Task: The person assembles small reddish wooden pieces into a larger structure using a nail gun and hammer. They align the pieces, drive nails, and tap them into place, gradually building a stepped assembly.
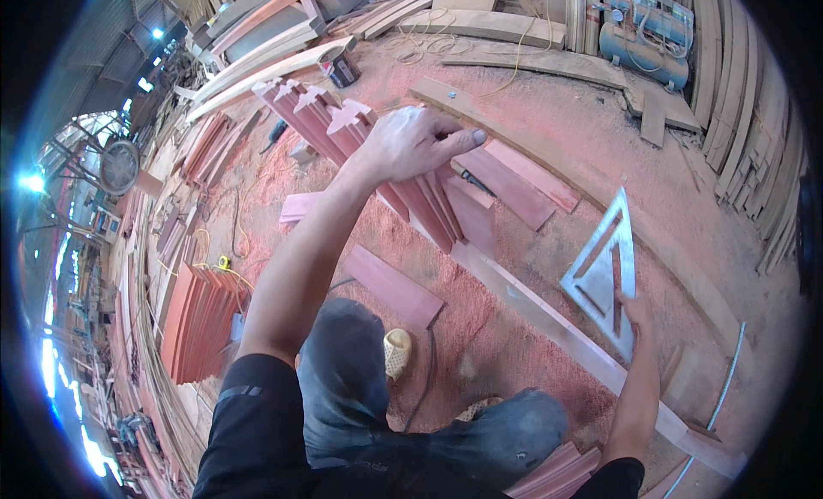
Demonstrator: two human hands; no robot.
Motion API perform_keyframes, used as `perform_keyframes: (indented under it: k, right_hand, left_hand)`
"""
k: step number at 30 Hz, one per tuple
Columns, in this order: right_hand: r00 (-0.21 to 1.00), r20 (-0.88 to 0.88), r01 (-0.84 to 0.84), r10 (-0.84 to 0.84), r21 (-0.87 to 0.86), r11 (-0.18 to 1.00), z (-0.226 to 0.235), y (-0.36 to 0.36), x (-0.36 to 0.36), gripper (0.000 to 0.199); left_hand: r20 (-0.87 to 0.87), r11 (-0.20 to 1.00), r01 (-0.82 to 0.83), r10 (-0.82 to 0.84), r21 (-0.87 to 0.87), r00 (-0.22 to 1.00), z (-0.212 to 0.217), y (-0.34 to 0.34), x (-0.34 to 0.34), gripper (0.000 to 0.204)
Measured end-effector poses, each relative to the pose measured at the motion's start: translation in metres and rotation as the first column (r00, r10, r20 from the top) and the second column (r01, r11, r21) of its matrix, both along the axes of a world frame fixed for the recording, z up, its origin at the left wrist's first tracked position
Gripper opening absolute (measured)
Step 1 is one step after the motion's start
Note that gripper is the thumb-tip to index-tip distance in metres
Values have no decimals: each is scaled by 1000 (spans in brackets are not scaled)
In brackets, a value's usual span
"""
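Observation:
My left hand [416, 145] is closed over the upper part of a row of reddish wooden mouldings [429, 209], its thumb stretched to the right and its other fingers partly hidden. The mouldings have stepped, profiled ends and lean side by side near the far end of a long pale beam [549, 315]. In my right hand [634, 315] is a silvery metal triangle square [597, 282] with slots cut through it, tilted up beside the beam. A dark-handled tool [477, 182] lies by the mouldings, near two flat pink boards [514, 189].
A loose pink board [394, 286] lies on the sawdust-covered floor before my knees. Stacked reddish boards [193, 319] and a yellow tape measure [225, 263] are to the left. Far off are a paint can [340, 68], an air compressor [643, 57] and long planks [746, 130].

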State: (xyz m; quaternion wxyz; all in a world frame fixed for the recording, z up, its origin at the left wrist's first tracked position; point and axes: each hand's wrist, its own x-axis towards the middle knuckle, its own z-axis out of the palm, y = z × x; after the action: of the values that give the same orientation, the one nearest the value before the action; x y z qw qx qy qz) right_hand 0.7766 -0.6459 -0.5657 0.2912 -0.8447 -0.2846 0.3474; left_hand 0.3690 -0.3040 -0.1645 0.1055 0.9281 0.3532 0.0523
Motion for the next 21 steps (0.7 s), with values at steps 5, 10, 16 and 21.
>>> perform_keyframes:
  k: [5,10,16,21]
  right_hand:
    - [976,209,-102,66,167,981,140,18,-52,35]
    - [953,275,-195,128,235,952,202,-5,-120,33]
    - [956,202,-276,211,389,879,191,2,-170,27]
    - [949,241,-286,201,403,869,176,23,-185,27]
  left_hand:
    - [23,1000,16,-15,-22,1000,-1,4,-2,74]
    - [22,998,45,-44,-39,999,-4,9,0,75]
    - [111,994,84,-75,-72,991,-4,8,-4,72]
    - [154,991,113,-101,-67,983,-2,6,-7,71]
